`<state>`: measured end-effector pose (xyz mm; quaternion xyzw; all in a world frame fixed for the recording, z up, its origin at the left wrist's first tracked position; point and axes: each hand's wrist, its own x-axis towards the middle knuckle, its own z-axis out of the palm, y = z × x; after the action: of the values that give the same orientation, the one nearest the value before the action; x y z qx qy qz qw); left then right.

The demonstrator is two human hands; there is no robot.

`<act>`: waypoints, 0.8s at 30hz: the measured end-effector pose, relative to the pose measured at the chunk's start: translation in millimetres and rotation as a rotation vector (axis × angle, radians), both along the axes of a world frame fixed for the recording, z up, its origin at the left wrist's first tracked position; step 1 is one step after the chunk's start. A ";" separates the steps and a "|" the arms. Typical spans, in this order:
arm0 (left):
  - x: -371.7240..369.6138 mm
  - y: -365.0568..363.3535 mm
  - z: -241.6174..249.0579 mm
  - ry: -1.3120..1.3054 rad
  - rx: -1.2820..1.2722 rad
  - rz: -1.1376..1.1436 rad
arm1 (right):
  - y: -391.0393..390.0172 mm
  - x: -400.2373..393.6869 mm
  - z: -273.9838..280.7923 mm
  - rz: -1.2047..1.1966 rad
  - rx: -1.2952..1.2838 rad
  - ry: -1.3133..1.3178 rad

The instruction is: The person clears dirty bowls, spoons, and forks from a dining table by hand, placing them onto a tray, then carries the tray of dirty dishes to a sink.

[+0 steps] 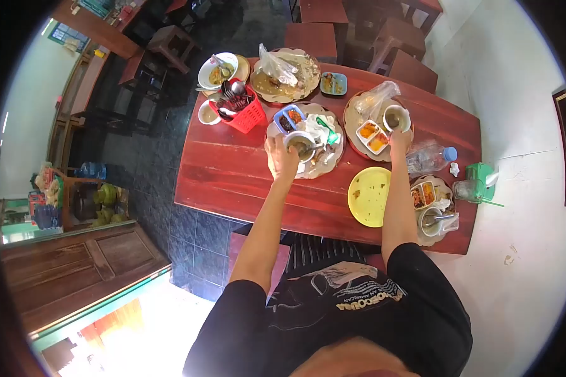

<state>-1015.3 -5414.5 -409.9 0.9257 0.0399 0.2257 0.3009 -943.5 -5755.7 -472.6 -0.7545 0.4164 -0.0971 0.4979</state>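
My left hand (282, 158) grips the near left side of a small white bowl (303, 135) with a spoon and some liquid in it. That bowl is on a scalloped plate (334, 162), beside a blue divided dish (289, 118) and crumpled tissue (321, 130). With its fingers at the rim, my right hand (401, 139) holds another white bowl (396, 118) with dark liquid inside. Beneath it lies a second scalloped plate (353, 119), carrying a white divided dish (373, 136) of orange food and a clear plastic bag (378, 95). Fingertips are partly hidden behind the bowls.
On the red wooden table (233, 182) stand a red cutlery basket (248, 117), a larger bowl (207, 70), a yellow plate (369, 196), a plastic bottle (426, 159) and a green holder (481, 182). Stools (399, 41) stand beyond; a wall (516, 125) is at right.
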 end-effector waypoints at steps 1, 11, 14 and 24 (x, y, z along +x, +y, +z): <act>3.4 5.0 -3.5 0.093 -0.048 -0.001 | -12.0 4.4 -17.9 -0.003 0.008 -0.012; 7.2 34.5 -22.7 0.334 -0.445 -0.049 | 42.8 -68.3 83.8 0.446 -0.200 -0.037; 7.6 43.6 3.3 0.365 -0.513 0.040 | 78.0 -88.2 110.7 0.647 -0.077 -0.017; 27.0 89.8 -7.8 0.307 -0.679 0.128 | 191.3 -58.1 59.9 1.022 0.188 -0.043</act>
<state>-988.3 -5324.7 -417.6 0.7920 0.2148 0.0767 0.5663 -1001.6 -5564.4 -412.7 -0.8113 -0.0085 0.1807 0.5559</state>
